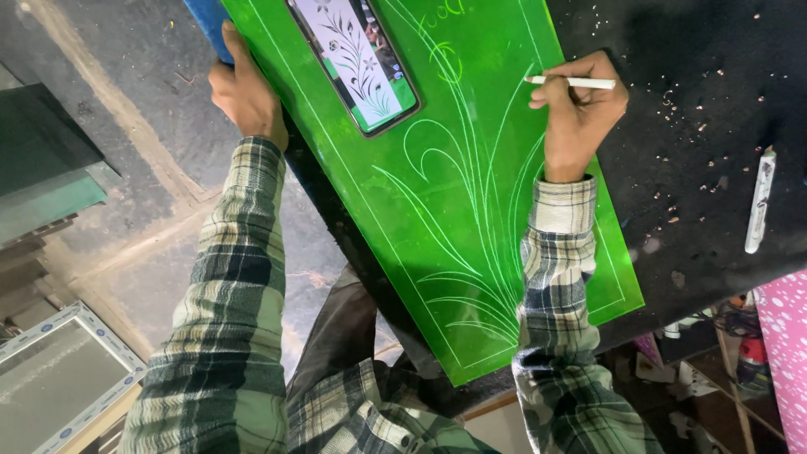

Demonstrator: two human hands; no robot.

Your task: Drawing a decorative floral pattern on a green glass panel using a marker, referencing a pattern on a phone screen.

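Note:
A long green panel (437,193) lies slanted on a black table (698,168), with thin white curved leaf lines and a border drawn on it. My right hand (580,109) holds a white marker pen (572,82), its tip touching the panel near a curved line. My left hand (244,88) grips the panel's left edge by a blue piece (206,25). A phone (357,59) showing a leafy floral picture rests on the panel's upper part.
A second white marker (759,202) lies on the table at the right, among small scattered crumbs. A framed glass pane (59,370) sits on the floor lower left, and dark sheets (42,160) lean at the left. Pink dotted material (786,353) shows at the right edge.

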